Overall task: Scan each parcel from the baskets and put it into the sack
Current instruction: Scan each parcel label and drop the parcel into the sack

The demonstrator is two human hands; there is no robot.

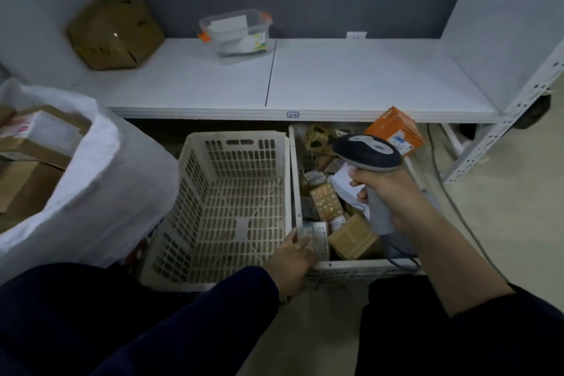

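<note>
Right hand (387,189) wrapped round a barcode scanner (366,152), poised over the full basket (351,265) at 3 o'clock, ready to scan; left hand (291,256) on a small grey parcel (319,238), grip unclear; sack (106,180) gapes at 9 o'clock

The left basket (232,201) is cream plastic lattice, matt and scuffed. The sack (116,180) is white woven fabric with a dull, slightly coarse face; the parcels (33,146) inside it are plain brown cardboard. The barcode scanner (366,152) is smooth plastic, with a dark, faintly glossy head and a matt grey handle. The shelf (351,79) is matt white board on a white-painted perforated metal upright (503,131). On the shelf sit a creased cardboard box (114,33) and a clear, glossy plastic container (238,33).
</note>
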